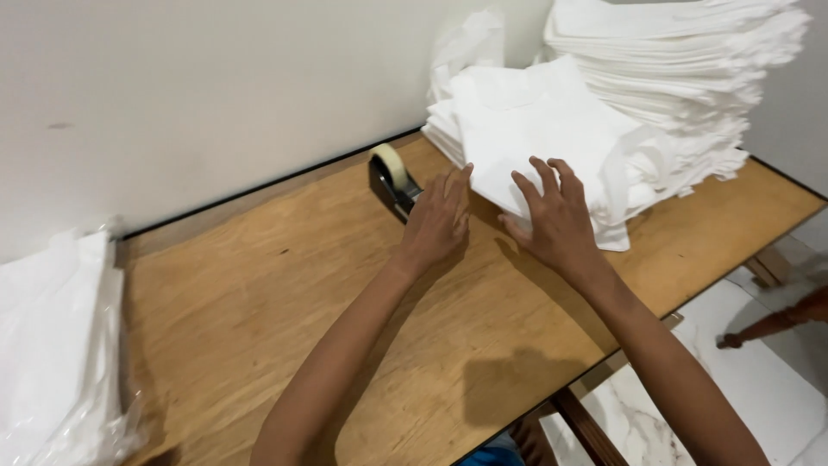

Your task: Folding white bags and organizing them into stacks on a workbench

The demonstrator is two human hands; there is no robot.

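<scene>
A folded white garment [535, 129] lies on top of a low stack of folded white cloth at the far side of the wooden table [285, 293]. My right hand [552, 216] rests with spread fingers on the near edge of that top garment. My left hand [438, 217] lies flat beside it, its fingertips touching the garment's left corner. Neither hand has closed around the cloth.
A taller stack of folded white cloth [690, 69] stands at the back right against the wall. A black tape dispenser [392, 181] with a pale roll sits just left of my left hand. Bagged white garments [52, 345] lie at the table's left end. The tiled floor [759, 380] shows at right.
</scene>
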